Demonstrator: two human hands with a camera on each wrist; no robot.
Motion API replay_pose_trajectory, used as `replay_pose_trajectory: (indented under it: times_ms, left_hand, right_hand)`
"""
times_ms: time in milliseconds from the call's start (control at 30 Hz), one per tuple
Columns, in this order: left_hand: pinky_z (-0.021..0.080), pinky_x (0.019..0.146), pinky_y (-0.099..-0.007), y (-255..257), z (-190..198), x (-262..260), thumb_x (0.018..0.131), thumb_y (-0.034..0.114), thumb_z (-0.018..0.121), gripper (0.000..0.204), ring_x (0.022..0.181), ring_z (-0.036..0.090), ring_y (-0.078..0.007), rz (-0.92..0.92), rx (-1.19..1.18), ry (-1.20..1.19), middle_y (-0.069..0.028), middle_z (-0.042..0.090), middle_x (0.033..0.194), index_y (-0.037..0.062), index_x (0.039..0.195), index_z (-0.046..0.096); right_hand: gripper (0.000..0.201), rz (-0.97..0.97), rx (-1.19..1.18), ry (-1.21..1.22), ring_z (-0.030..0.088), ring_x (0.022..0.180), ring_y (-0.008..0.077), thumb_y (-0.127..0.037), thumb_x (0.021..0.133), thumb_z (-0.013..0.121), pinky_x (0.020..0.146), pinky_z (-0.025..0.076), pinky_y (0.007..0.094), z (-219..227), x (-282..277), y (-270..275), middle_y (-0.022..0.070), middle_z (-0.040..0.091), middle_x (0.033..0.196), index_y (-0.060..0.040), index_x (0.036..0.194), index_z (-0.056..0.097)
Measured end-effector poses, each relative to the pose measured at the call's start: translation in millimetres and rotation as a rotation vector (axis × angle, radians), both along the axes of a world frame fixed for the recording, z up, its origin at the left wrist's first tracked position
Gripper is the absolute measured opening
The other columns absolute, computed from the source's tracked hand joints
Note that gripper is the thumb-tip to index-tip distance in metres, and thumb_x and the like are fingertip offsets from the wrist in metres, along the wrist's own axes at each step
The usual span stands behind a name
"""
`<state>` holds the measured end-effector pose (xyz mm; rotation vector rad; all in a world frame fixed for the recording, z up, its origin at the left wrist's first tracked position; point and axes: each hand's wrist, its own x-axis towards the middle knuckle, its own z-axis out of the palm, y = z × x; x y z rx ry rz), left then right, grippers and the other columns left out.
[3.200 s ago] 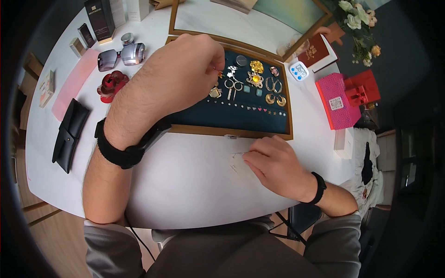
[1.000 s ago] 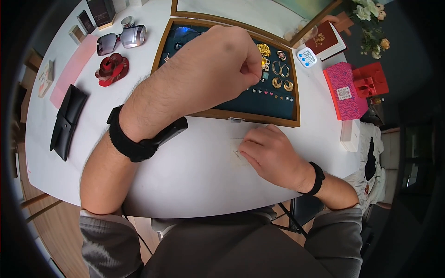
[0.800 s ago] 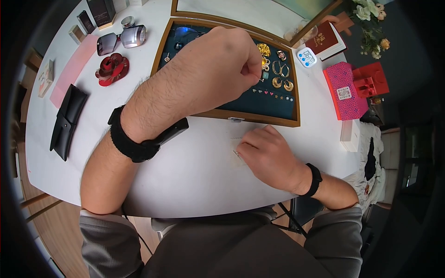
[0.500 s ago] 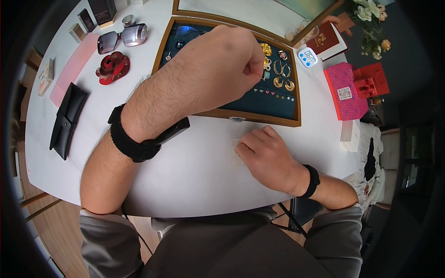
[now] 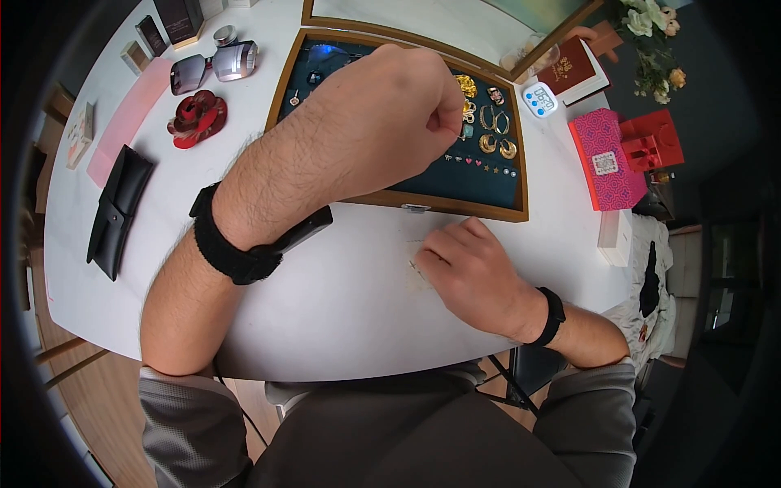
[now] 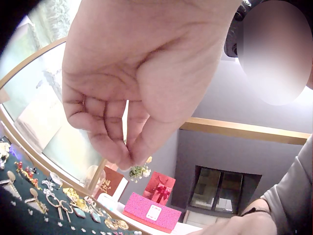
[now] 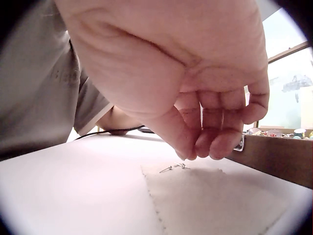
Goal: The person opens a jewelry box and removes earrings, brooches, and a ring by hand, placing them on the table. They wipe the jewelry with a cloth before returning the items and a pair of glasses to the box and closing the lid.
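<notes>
My left hand hovers over the jewelry case, thumb and fingertips together. In the left wrist view no item shows at the left hand's tips; whether they hide something tiny, I cannot tell. Gold earrings and a row of small studs show beside it. My right hand is bent over a small pale cloth in front of the case. In the right wrist view, small silver pieces lie on the cloth, just below the right hand's curled fingertips.
Sunglasses, a red flower ornament and a black pouch lie on the left. Right of the case are a white timer, a dark red book and a pink box. The case's lid stands raised behind.
Compared with the oldest frame, my left hand is farther right over the case, and the head view has shifted. My right hand has shifted slightly at the cloth.
</notes>
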<state>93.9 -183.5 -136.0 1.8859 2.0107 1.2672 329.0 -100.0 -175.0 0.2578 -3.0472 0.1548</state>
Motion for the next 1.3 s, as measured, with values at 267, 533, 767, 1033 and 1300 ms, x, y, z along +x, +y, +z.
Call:
replay_pose_trajectory:
  times_ms: [267,533,767,1033,1300]
  left_hand:
    - [0.057,0.069,-0.0294,0,5,-21,0.093,0.005,0.08,0.01,0.072,0.07,-0.0129,-0.031,0.04,-0.023,-0.0083,0.075,0.077,-0.0041,0.094,0.079]
    - [0.057,0.068,-0.0266,-33,56,-38,0.097,0.003,0.078,0.009,0.075,0.069,-0.0086,0.262,0.042,-0.177,-0.0074,0.078,0.081,-0.005,0.095,0.081]
    - [0.056,0.066,-0.0257,-31,60,-23,0.096,0.006,0.078,0.011,0.07,0.065,-0.0088,0.022,-0.08,-0.206,-0.0081,0.076,0.077,-0.0045,0.095,0.081]
    - [0.053,0.068,-0.0238,-7,19,-10,0.095,0.0,0.079,0.003,0.077,0.066,-0.0055,-0.315,-0.004,-0.344,-0.001,0.075,0.083,-0.002,0.097,0.08]
    - [0.051,0.064,-0.0296,-6,19,-1,0.09,0.0,0.081,0.007,0.07,0.064,-0.0143,-0.235,-0.058,-0.22,-0.0069,0.072,0.079,-0.0017,0.097,0.079]
  right_hand:
    - [0.012,0.006,-0.002,-0.024,0.06,0.086,0.0238,0.0,0.079,0.07,0.084,0.047,0.0365,-1,-1,-3,0.0071,0.059,0.089,-0.0035,0.09,0.067]
    - [0.011,0.0,0.141,-0.02,0.058,0.086,0.0231,-0.005,0.079,0.069,0.084,0.045,0.038,-5,0,-13,0.0096,0.059,0.091,-0.0024,0.089,0.065]
    - [0.009,-0.077,-0.016,-0.002,0.06,0.084,0.0271,-0.003,0.084,0.068,0.08,0.045,0.039,15,-8,-2,0.0103,0.06,0.092,-0.0031,0.093,0.064]
    - [0.011,-0.376,-0.428,0.251,0.063,0.079,0.0345,0.009,0.095,0.067,0.066,0.049,0.0375,69,-31,11,0.0154,0.06,0.09,0.0016,0.1,0.062]
    - [0.007,-0.483,-0.638,0.286,0.058,0.075,0.0208,0.005,0.1,0.069,0.069,0.049,0.0319,66,-34,24,0.0111,0.06,0.088,0.0032,0.102,0.062]
